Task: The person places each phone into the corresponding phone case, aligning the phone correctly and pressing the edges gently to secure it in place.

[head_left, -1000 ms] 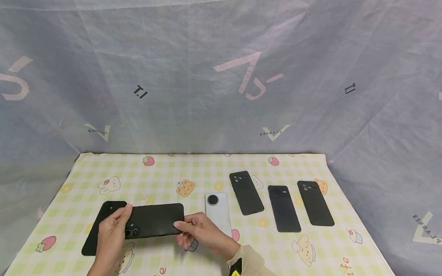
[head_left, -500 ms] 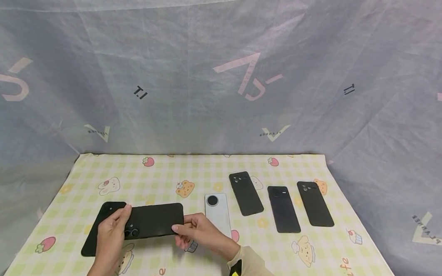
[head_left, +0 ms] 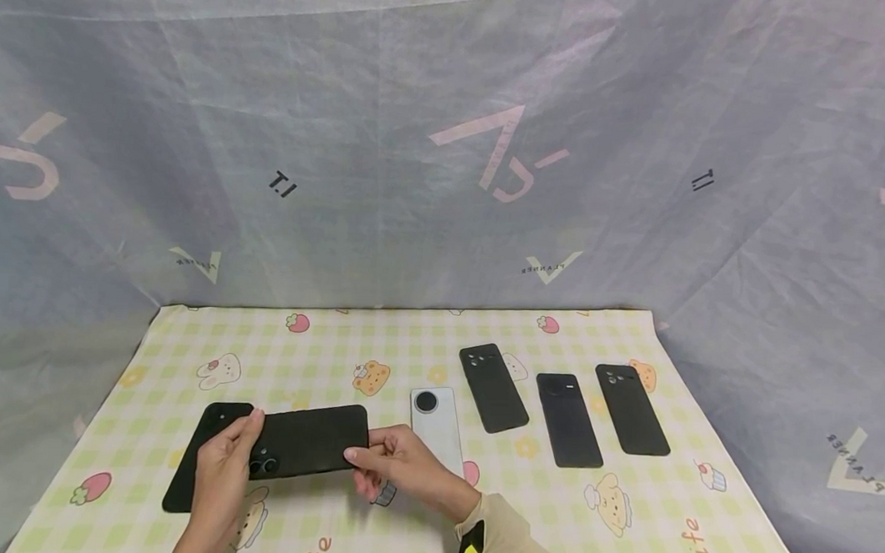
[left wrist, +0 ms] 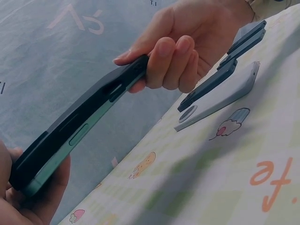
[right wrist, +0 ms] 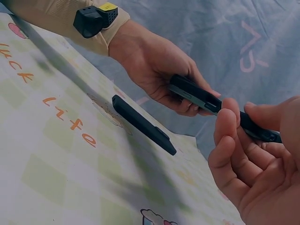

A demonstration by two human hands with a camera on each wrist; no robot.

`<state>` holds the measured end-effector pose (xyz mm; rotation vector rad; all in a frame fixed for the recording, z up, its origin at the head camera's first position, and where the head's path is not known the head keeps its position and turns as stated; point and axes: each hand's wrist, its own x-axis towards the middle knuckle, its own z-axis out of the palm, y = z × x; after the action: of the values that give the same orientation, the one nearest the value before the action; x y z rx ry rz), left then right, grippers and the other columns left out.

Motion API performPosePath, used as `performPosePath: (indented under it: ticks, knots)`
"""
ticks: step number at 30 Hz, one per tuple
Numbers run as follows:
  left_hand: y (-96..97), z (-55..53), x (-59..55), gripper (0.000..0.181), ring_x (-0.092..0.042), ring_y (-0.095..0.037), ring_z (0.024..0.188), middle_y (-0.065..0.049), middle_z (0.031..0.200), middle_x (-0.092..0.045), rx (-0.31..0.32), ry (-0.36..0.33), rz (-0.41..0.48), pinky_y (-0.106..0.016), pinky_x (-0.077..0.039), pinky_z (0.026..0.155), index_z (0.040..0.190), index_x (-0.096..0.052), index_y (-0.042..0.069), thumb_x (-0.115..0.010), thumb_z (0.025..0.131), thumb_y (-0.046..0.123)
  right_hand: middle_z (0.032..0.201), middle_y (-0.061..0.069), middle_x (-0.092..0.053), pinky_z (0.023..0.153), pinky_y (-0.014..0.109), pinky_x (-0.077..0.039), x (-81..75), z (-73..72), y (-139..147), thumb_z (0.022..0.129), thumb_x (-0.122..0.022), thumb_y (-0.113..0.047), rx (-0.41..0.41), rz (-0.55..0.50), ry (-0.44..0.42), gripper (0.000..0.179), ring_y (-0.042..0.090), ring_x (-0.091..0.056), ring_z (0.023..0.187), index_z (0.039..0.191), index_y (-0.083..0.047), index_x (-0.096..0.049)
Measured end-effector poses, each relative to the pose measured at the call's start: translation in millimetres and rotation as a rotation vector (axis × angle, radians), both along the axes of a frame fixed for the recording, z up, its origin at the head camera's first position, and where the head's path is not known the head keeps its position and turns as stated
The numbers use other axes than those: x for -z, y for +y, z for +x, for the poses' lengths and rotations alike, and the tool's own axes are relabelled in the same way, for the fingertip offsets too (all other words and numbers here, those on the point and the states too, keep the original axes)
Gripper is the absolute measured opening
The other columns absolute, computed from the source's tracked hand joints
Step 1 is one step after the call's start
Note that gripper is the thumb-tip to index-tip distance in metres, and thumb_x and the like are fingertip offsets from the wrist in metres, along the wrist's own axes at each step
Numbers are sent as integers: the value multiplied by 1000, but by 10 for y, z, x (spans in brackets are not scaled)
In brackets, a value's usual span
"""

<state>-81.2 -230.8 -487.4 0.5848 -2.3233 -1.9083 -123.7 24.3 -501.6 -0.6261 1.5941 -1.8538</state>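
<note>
Both hands hold a phone above the table, with a black phone case (head_left: 314, 441) over its back. In the left wrist view the phone's green side (left wrist: 65, 152) shows below the case, which bows away from it along the middle. My left hand (head_left: 224, 465) grips the camera end, fingers beneath and thumb on top. The opposite end is pinched by my right hand (head_left: 410, 467), its thumb on the case's corner. Partly behind the left hand, another black phone (head_left: 206, 456) lies on the cloth. Just past the right hand rests a white phone (head_left: 438, 427) with a round camera.
Toward the right lie a black case with camera holes (head_left: 492, 388), a dark phone (head_left: 570, 421) and another such black case (head_left: 633, 410). A checked cloth (head_left: 409, 342) with cartoon prints covers the table. Grey fabric (head_left: 373, 164) hangs behind and at both sides.
Over the last second the right thumb has slid slightly down at the case's corner. Both hands keep their places, and the things on the table have not moved.
</note>
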Motion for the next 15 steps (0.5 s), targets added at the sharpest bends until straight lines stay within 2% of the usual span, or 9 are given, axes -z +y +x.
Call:
performPosePath:
  ticks: [2, 7, 10, 15]
  knots:
    - [0, -5, 1, 77, -37, -29, 149, -17, 161, -47, 2, -3, -1, -59, -26, 127, 152, -56, -3, -46, 110, 62, 70, -3, -69, 58, 19, -55, -1, 0, 3, 110, -65, -19, 0, -9, 2, 46, 4, -63, 58, 105, 26, -56]
    - [-11, 2, -3, 78, -34, -31, 155, -18, 164, -44, 14, -9, -3, -59, -23, 129, 153, -54, -3, -46, 110, 61, 69, -4, -68, 58, 20, -55, -2, 5, 17, 110, -65, -20, -1, -17, 19, 49, 5, -63, 57, 105, 27, -55]
    - [-17, 2, -3, 80, -28, -35, 159, -20, 168, -39, 21, -3, 7, -59, -20, 130, 156, -50, -5, -48, 110, 61, 68, -4, -67, 58, 20, -54, 2, 10, 24, 110, -65, -22, 3, -14, 37, 46, 6, -62, 56, 101, 22, -58]
    - [-15, -17, 11, 78, -34, -27, 156, -16, 167, -43, 23, -14, 10, -54, -24, 130, 157, -50, -2, -45, 111, 61, 65, -1, -65, 56, 22, -50, 15, 13, 28, 110, -64, -22, 18, -13, 88, 39, 8, -60, 55, 92, 13, -62]
